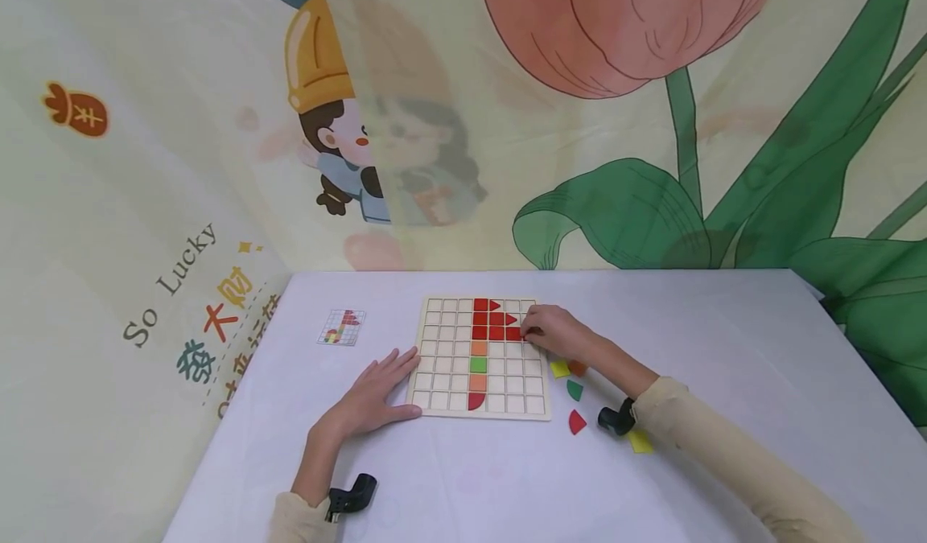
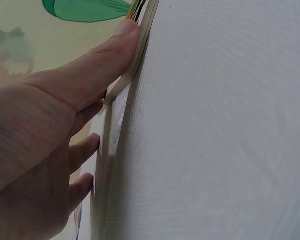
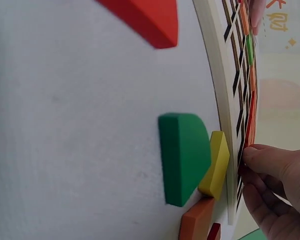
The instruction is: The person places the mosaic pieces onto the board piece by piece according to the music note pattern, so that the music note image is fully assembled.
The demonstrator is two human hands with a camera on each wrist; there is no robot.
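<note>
A pale wooden grid board (image 1: 443, 402) lies on the table with colored pieces set in it. Red pieces (image 1: 481, 318) fill parts of the back rows; below them run an orange square (image 1: 479, 348), a green square (image 1: 478, 364), another orange one and a red rounded piece (image 1: 475, 401). My left hand (image 1: 372, 394) rests at the board's left edge, fingers spread, thumb by the near corner. At the right end of the third row, my right hand (image 1: 558, 332) pinches a small red piece with thumb and fingertips, which mostly hide it.
Loose pieces lie right of the board: a yellow piece (image 1: 560, 368), an orange piece (image 1: 577, 368), a green quarter-round (image 3: 185, 157), a red wedge (image 1: 576, 422) and another yellow piece (image 1: 640, 442) near the right wrist. A small pattern card (image 1: 341, 327) lies left of the board.
</note>
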